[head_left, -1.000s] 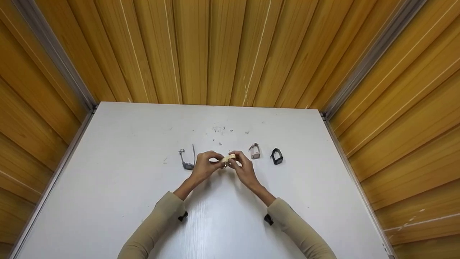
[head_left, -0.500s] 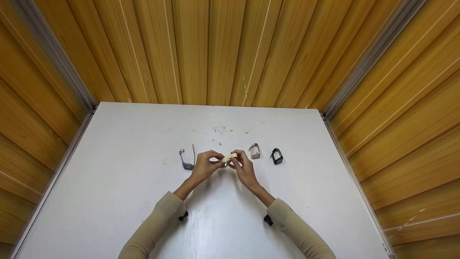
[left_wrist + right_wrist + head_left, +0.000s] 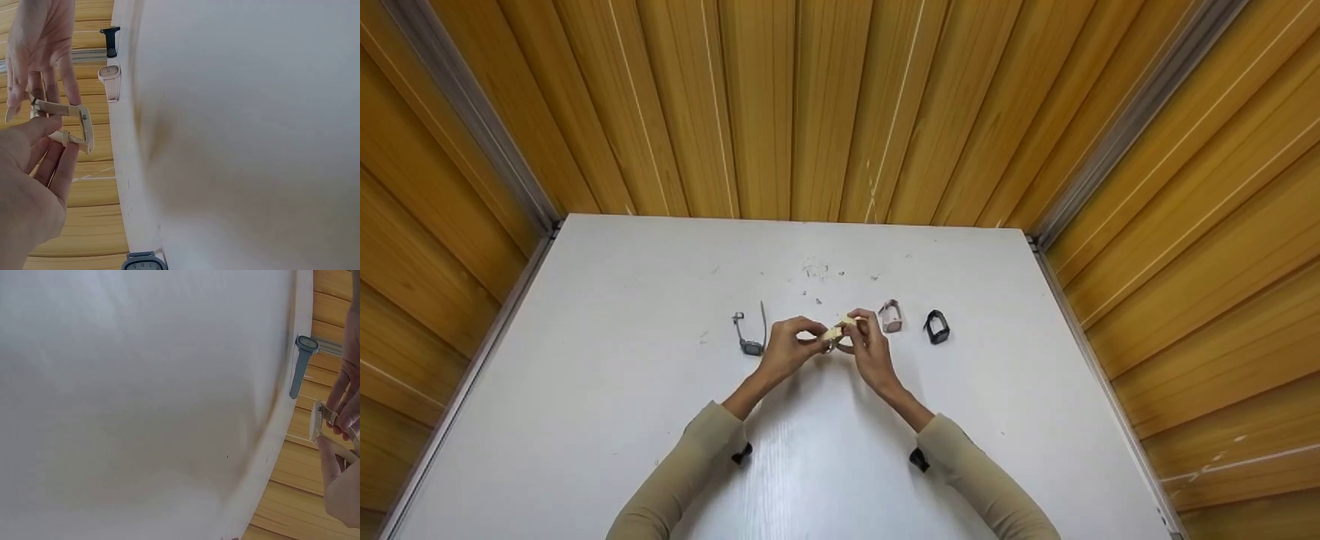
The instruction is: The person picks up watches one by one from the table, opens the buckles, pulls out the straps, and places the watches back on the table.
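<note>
A cream wristwatch [image 3: 832,334] is held above the white table between both hands. My left hand [image 3: 786,346] pinches its strap between thumb and fingers. From the other side, my right hand [image 3: 874,355] grips the watch with bent fingers, partly covering it. In the left wrist view the cream watch [image 3: 87,132] shows its case edge-on, with the strap bent back in a loop. The right wrist view shows its pale case [image 3: 316,421] near the fingertips; the strap ends are partly hidden by fingers.
On the white table [image 3: 622,315], a grey watch [image 3: 751,347] lies left of the hands with its strap spread. A pink watch [image 3: 892,318] and a black watch [image 3: 937,328] stand to the right. Wood-look panels [image 3: 832,112] rise behind the table.
My right hand's fingers have shifted slightly on the cream watch, away from the left hand, showing more of the strap. The left hand and the other watches stay put.
</note>
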The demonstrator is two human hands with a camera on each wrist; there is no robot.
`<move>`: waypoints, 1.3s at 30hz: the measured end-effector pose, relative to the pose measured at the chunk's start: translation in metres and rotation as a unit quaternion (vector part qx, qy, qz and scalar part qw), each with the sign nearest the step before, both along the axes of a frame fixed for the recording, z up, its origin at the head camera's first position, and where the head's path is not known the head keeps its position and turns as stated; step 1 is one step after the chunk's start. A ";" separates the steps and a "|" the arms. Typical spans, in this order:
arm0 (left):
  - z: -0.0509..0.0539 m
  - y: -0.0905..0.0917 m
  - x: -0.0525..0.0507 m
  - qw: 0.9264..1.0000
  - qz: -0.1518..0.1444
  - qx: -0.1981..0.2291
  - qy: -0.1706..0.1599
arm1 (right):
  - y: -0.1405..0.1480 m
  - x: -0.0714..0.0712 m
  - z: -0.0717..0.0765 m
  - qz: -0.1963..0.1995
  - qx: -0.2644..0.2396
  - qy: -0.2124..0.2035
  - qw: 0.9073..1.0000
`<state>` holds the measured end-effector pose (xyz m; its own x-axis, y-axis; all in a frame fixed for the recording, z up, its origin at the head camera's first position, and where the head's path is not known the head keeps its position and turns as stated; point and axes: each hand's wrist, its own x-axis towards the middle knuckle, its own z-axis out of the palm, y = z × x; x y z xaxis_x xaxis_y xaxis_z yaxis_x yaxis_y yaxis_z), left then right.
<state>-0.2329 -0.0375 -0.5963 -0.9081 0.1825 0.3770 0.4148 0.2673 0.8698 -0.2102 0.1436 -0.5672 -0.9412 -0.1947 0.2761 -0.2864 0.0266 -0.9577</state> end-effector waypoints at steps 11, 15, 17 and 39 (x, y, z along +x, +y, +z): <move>0.001 -0.002 0.002 1.000 0.013 -0.020 -0.002 | 0.005 -0.012 -0.018 -0.003 -0.006 -0.024 1.000; 0.002 -0.002 0.002 1.000 0.015 -0.021 -0.002 | 0.006 -0.016 -0.024 -0.011 -0.017 -0.033 0.999; 0.002 -0.002 0.001 1.000 0.015 -0.016 0.001 | 0.007 -0.016 -0.024 -0.014 -0.026 -0.037 0.999; 0.004 0.000 0.003 0.999 0.036 0.005 -0.004 | 0.006 -0.013 -0.019 -0.009 -0.007 -0.040 0.999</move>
